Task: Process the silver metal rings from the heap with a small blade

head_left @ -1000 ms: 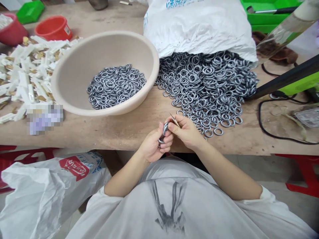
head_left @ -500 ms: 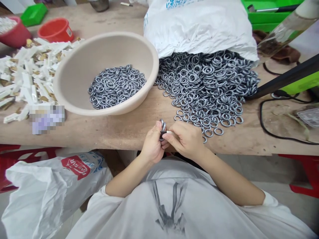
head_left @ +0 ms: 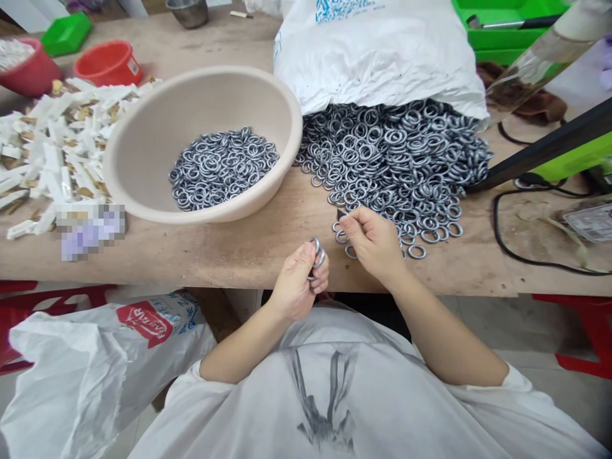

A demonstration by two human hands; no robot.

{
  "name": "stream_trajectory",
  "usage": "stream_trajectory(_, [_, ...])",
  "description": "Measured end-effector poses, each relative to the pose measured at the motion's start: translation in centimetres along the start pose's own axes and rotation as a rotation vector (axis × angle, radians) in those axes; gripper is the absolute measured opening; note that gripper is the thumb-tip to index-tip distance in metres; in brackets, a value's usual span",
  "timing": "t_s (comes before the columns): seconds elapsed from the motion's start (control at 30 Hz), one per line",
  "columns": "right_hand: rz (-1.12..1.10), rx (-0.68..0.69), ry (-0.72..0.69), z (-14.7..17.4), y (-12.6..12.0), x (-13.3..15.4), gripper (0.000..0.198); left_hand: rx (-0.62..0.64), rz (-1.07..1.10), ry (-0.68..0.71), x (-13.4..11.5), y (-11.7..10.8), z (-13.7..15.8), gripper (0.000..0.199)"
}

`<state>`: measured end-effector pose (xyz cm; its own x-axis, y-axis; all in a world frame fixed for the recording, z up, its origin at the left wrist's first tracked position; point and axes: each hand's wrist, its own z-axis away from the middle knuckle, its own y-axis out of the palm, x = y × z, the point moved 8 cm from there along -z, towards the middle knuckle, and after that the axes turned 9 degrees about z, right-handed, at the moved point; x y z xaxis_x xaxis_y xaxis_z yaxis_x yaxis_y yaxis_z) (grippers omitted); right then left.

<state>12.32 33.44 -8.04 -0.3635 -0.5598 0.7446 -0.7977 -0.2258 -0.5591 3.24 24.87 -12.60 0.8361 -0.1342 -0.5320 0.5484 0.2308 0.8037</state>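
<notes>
My left hand (head_left: 301, 280) is closed around a few dark grey rings (head_left: 318, 254), which stick up between thumb and fingers near the table's front edge. To its right, my right hand (head_left: 375, 245) pinches a small dark, flat piece with a pointed tip (head_left: 341, 215), perhaps a blade; most of it is hidden by the fingers. That hand is over the near left edge of a large heap of loose rings (head_left: 392, 153). A wide beige basin (head_left: 143, 127) holds more of the same rings, up and to the left of my hands.
A white sack (head_left: 377, 57) lies open behind the heap. White strips and brown scraps (head_left: 57, 146) cover the table's left side, near a red bowl (head_left: 108, 64). At right are a slanted black bar (head_left: 540, 150) and a black cable (head_left: 497, 236). A white bag (head_left: 71, 376) stands below.
My hands have moved apart. The right one, with the dark piece, has shifted right and away from me toward the heap; the left keeps its rings and has turned slightly.
</notes>
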Motion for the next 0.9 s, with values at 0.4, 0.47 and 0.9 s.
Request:
stream_trajectory(0.4, [-0.771, 0.294, 0.126, -0.6, 3.6, 1.1, 0.051, 0.043, -0.102, -0.112, 0.1, -0.5, -0.2, 0.068])
stream_trajectory(0.47, [-0.74, 0.178, 0.086, -1.0, 2.4, 1.1, 0.05, 0.028, -0.109, -0.097, -0.2, -0.7, -0.3, 0.063])
stream_trajectory(0.9, [-0.385, 0.091, -0.145, 0.0, 1.5, 1.4, 0.048, 0.116, 0.009, -0.248, 0.3, 0.1, -0.5, 0.048])
